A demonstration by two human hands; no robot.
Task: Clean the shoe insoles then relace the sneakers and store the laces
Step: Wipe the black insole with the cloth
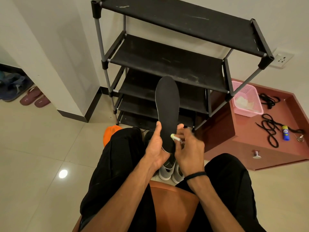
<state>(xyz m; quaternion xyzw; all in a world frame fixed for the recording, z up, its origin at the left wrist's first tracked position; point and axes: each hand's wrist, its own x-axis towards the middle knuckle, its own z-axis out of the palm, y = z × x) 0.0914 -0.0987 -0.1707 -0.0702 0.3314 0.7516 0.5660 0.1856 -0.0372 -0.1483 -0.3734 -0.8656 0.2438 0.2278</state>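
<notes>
A long black insole [167, 104] stands upright in front of me. My left hand [155, 147] grips its heel end, thumb along its left edge. My right hand [189, 149] holds a small white brush with a yellow-green tip [175, 137] against the insole's lower right edge. Below my hands, grey sneakers [168, 171] with white soles sit on the floor between my knees. Black laces [270, 127] lie in loops on the reddish cabinet top at the right.
A black shoe rack [167, 61] stands straight ahead. On the reddish cabinet [250, 139] sit a pink basket [247, 99], a blue and yellow bottle [285, 133] and small scissors [298, 137]. An orange object [110, 133] is by my left knee; slippers [34, 97] lie far left.
</notes>
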